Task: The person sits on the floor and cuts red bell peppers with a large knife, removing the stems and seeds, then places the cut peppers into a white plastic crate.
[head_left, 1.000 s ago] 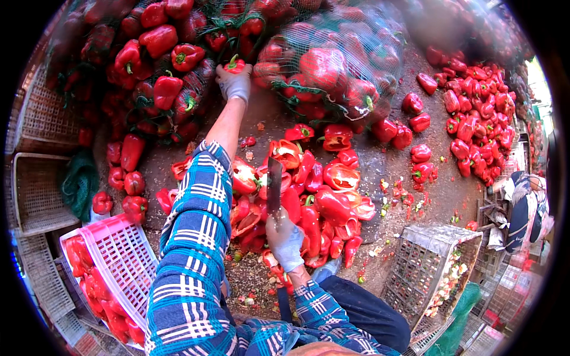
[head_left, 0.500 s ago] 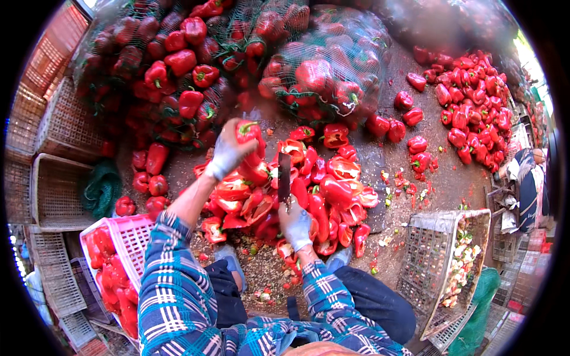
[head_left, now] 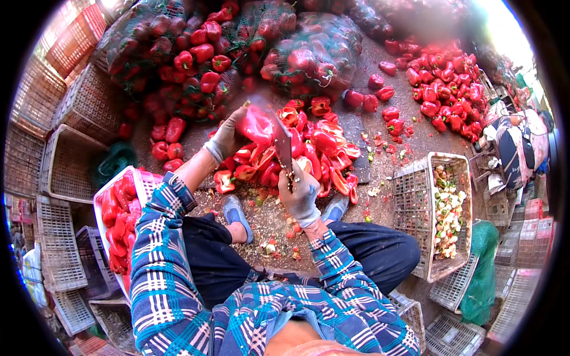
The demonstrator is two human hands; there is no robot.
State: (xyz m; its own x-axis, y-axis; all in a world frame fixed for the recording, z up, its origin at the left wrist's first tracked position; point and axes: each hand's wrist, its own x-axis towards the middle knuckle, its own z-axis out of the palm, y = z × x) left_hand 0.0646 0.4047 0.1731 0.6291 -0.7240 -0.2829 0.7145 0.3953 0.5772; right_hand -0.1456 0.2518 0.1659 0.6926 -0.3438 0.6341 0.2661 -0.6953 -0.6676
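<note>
My gloved left hand (head_left: 228, 135) is closed around a red bell pepper (head_left: 256, 126), held up over the pile in front of me. In my right hand (head_left: 300, 196), also gloved, is a knife (head_left: 282, 139) with its broad blade pointing up and away. The blade stands close against the pepper's right side; whether it cuts in, I cannot tell. Small pale seeds cling to the right glove near the handle. Below both hands lies a heap of cut red peppers (head_left: 326, 142), many showing pale insides.
A pink-white crate (head_left: 148, 185) of red peppers stands at my left. Right of my knee, a crate (head_left: 409, 196) holds pale-green and red scraps. Net sacks (head_left: 320, 53) of peppers lie ahead, a loose pepper pile (head_left: 445, 89) far right. Stacked empty crates (head_left: 62, 246) line the left.
The pepper in my left hand has tipped from upright to sideways, its stem now toward the left. The knife has come up beside it. The whole view has shifted, showing more of my lap.
</note>
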